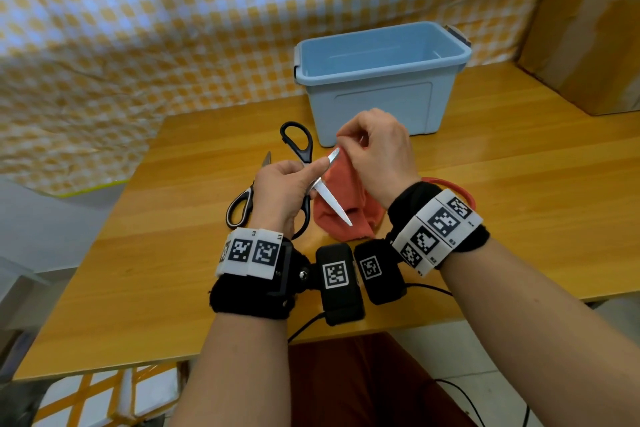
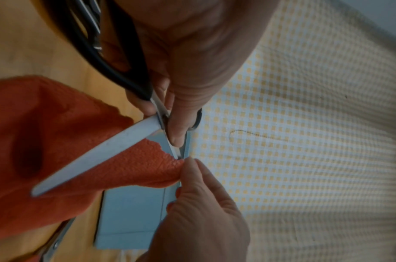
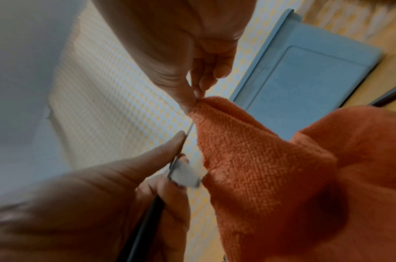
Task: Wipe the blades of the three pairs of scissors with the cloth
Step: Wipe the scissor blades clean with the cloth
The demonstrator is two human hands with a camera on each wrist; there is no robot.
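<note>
Head view, center: right hand (image 1: 377, 156) covers the far blade tip of the open scissors (image 1: 332, 199); their handles sit behind the left hand (image 1: 282, 192). Red loop (image 1: 450, 185), right of center, mostly behind the wristband. Cardboard box (image 1: 588, 28) cut off at upper right. Right wrist view: lower-left blurred.

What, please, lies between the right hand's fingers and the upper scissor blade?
The orange cloth, pinched by the right hand around the blade; the right wrist view shows it.

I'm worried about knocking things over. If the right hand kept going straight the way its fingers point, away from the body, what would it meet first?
Probably the blue bin, just beyond the right hand, which pinches the orange cloth on a scissor blade. Depth is unclear.
</note>
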